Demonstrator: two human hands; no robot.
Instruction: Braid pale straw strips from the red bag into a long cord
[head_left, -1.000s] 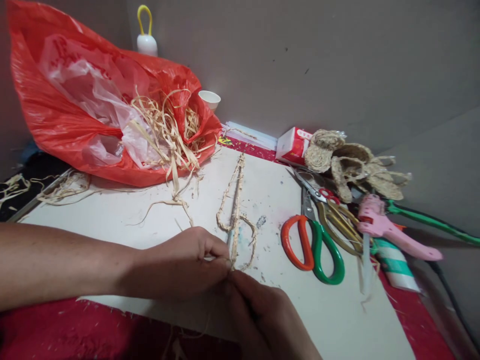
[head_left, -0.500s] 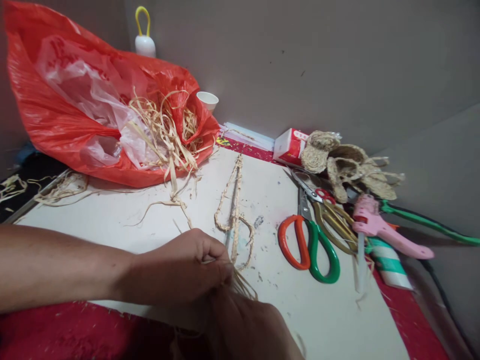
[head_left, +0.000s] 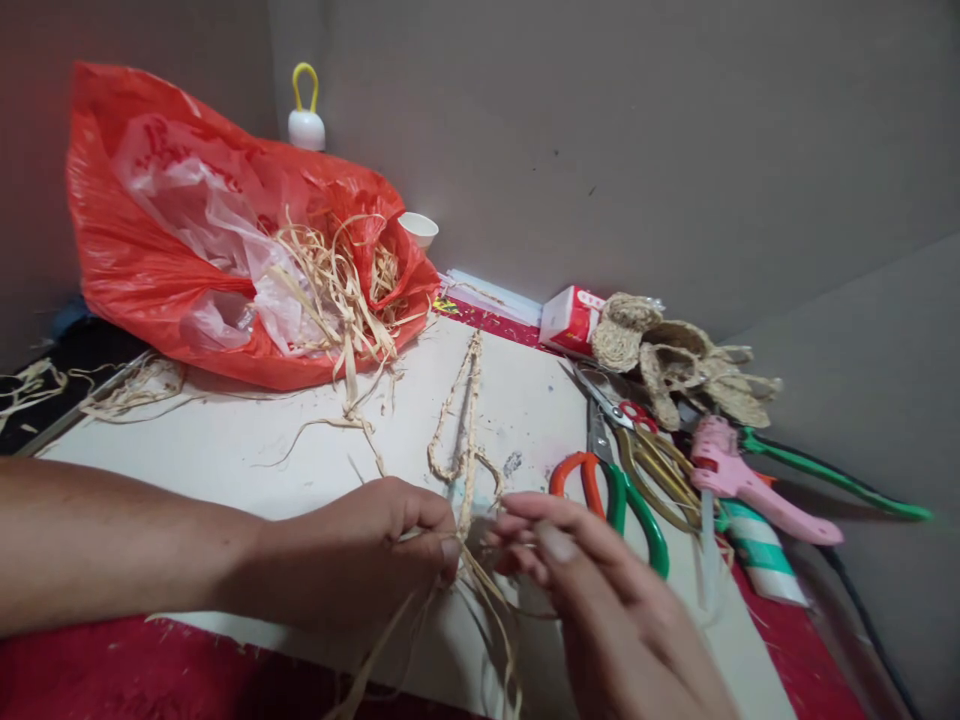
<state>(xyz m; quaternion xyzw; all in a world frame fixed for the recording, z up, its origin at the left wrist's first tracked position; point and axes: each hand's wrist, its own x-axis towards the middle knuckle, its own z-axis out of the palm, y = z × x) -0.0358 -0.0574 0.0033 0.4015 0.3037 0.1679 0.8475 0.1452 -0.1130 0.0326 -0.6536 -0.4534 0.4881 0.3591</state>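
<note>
A plaited raffia cord (head_left: pixel 471 450) runs down the white board, doubled into a narrow loop at the top with a small loop on its right. At its lower end my left hand (head_left: pixel 390 540) pinches the plait between thumb and bent forefinger. Loose raffia strands (head_left: pixel 502 625) hang below from that grip. To the right of it, my right hand (head_left: pixel 592 570) has its thumb and bent fingers closed loosely about a thin strand, slightly blurred. Behind that hand lie scissors with one orange and one green handle (head_left: pixel 619 495), partly covered.
A red plastic bag (head_left: pixel 172 330) of raffia lies at back left, near a white cup (head_left: pixel 420 230). At right are gold-handled scissors (head_left: pixel 660 475), a pink glue gun (head_left: pixel 739 480), woven pieces (head_left: pixel 675 350) and a red-white box (head_left: pixel 571 318). Grey walls (head_left: pixel 480 120) stand behind.
My right hand has moved up and right, away from my left hand, fingers spreading from the strands. My left hand keeps its pinch on the plait. The view has shifted slightly.
</note>
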